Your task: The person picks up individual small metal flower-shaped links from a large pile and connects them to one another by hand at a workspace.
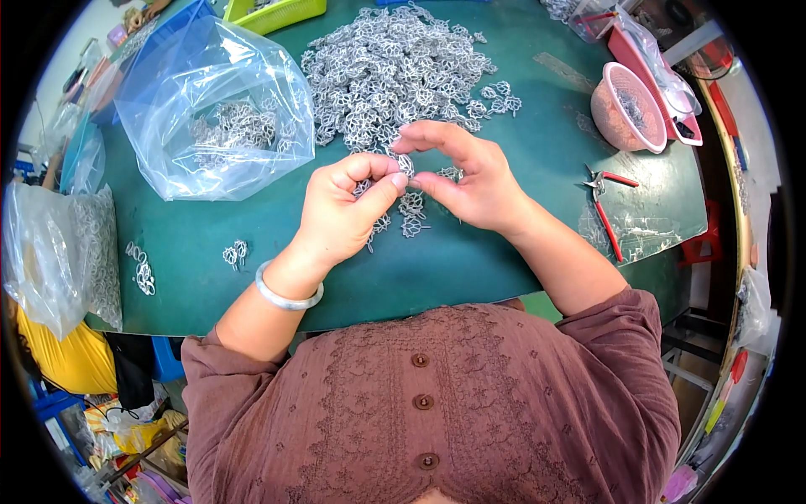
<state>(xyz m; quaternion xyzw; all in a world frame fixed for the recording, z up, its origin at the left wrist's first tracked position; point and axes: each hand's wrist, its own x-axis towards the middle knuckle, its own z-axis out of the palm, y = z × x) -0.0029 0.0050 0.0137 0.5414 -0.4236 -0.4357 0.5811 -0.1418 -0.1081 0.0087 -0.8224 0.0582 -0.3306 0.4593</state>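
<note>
Centre: left hand (332,210), pinching silver wire piece (405,165); right hand (478,176), fingers parted, grip unclear. Upper centre: silver pile (395,71).

Metal pc. (405,165) btwn L fingers (359,167) & R fingers (438,139): partly hidden, detail too small. Green basket (281,17), beyond fingers: cut off @ top edge.

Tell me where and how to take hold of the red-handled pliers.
Grip the pliers by both red handles, probably best with the right hand, coming from the lower right. They appear to lie flat on the green table, handles spread in a V that opens toward that side, while the metal head points up and left, away from the grip.
</note>
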